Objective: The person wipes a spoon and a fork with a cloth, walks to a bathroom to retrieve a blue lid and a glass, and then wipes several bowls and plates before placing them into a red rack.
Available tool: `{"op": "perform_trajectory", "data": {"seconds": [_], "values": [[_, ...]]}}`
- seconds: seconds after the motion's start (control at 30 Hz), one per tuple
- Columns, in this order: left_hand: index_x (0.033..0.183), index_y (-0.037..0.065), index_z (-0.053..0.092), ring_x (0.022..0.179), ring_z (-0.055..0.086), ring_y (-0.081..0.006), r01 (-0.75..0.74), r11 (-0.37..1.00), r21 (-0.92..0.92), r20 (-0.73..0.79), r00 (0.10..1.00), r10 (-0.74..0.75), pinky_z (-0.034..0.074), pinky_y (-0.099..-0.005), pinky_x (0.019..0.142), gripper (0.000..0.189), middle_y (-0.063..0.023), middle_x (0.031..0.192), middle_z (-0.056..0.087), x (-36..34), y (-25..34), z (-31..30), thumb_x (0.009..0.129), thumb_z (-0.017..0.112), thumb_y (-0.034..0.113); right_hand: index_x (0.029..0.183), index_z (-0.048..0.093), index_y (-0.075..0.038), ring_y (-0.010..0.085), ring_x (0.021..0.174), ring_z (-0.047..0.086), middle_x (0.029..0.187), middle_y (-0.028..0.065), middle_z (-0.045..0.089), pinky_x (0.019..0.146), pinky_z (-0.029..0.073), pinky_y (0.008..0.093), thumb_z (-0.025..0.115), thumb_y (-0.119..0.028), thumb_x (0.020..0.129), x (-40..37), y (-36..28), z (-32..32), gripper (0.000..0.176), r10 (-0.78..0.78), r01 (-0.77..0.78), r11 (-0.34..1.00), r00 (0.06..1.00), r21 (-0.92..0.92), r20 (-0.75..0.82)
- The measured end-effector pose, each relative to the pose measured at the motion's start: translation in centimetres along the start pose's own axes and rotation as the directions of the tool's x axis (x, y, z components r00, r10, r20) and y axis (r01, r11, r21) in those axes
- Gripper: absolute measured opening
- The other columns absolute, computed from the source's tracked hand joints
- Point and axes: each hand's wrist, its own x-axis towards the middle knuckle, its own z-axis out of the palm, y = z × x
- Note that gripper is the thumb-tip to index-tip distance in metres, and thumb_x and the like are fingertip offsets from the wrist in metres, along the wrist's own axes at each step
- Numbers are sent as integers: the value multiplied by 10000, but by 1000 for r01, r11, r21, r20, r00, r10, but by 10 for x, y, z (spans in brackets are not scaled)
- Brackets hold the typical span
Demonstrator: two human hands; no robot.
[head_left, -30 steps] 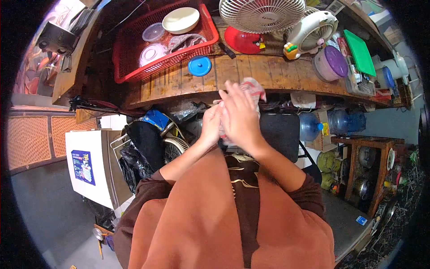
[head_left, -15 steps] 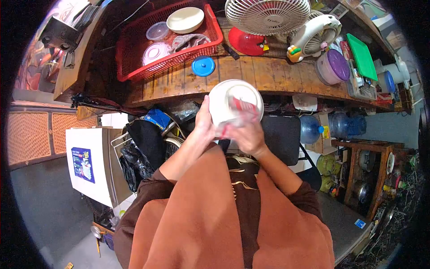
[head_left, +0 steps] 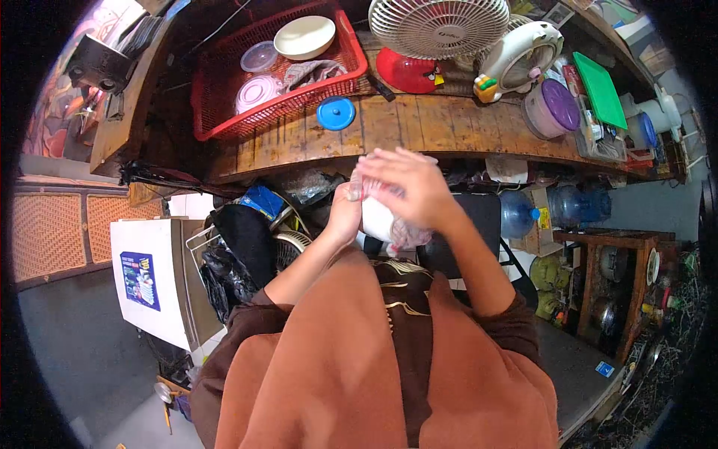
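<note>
A white bowl [head_left: 376, 218] is held up before my body, just below the wooden table's front edge. My left hand [head_left: 346, 212] grips its left side, thumb at the rim. Over the bowl's upper part lies my right hand [head_left: 407, 185], pressing a white and red cloth [head_left: 410, 233] against it. Part of the cloth hangs below that hand. Both the hand and the cloth cover much of the bowl.
On the wooden table [head_left: 449, 127] are a red basket [head_left: 280, 102] with bowls and a cloth, a blue lid [head_left: 336, 113], two fans, a purple-lidded container [head_left: 551, 110] and a green lid [head_left: 600, 90]. A cardboard box [head_left: 161, 277] stands at left.
My right hand has moved up with the cloth, from the bowl's lower right to its upper part. The bowl's underside was facing me and is now mostly covered.
</note>
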Motion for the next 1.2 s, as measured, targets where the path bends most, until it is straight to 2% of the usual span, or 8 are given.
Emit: {"op": "perform_trajectory", "data": {"seconds": [0.1,0.2,0.27,0.4,0.53,0.73,0.93,1.2], "values": [[897,7,541,722,538,-108,45,994,104,21,999,-47,432,-239,654,322,-64,826,576,-1,4,-1,863,391,291,969,566,0,211,946,519,997,99,567,853,368,315,495,-240,770,-10,44,17,320,236,-179,851,970,494,-54],[896,-26,542,704,533,-97,55,998,-12,-118,991,-56,426,-235,659,378,-61,816,581,-6,2,5,866,384,316,973,555,23,139,869,534,959,99,569,785,401,250,455,-270,799,-23,56,35,355,547,-350,353,830,868,113],[894,-31,538,710,534,-102,-47,995,-88,-255,967,23,426,-239,666,395,-59,823,580,-9,1,12,869,374,327,980,546,-6,147,820,540,900,85,575,749,414,258,432,-287,811,-33,52,59,347,818,-41,-202,543,978,192],[843,-28,557,660,531,-101,7,900,436,-254,960,116,430,-237,606,265,-55,751,586,-13,3,11,833,473,223,1003,489,-57,184,792,542,848,77,544,740,421,309,373,-419,820,-39,21,89,422,926,36,-115,365,993,94],[781,-15,557,566,533,-155,-549,390,739,439,832,339,422,-254,531,299,-81,669,560,-14,9,-3,612,712,176,1085,432,-60,225,913,516,1020,104,513,777,421,386,270,-414,848,-44,11,73,456,715,-19,-501,554,865,426],[755,75,598,636,537,-224,-765,-150,626,768,572,288,416,-311,559,250,-76,677,547,-8,64,-23,565,690,209,1113,413,-46,269,924,525,1029,134,518,814,417,381,303,-313,858,-24,-5,59,385,674,-118,-515,556,849,487],[713,126,609,698,508,-205,-567,-458,685,729,516,451,380,-365,727,210,-19,634,524,37,152,-40,509,626,79,1162,369,-27,299,886,545,1037,128,522,726,464,405,344,-246,823,2,-7,33,404,491,-238,-468,731,851,474],[850,149,606,758,524,-237,-229,-676,700,660,569,491,328,-427,860,221,-16,770,555,207,190,-74,632,596,110,1132,422,-36,294,905,543,1055,133,521,779,439,421,399,-227,800,-3,4,62,384,589,-176,-572,592,801,551]]}}
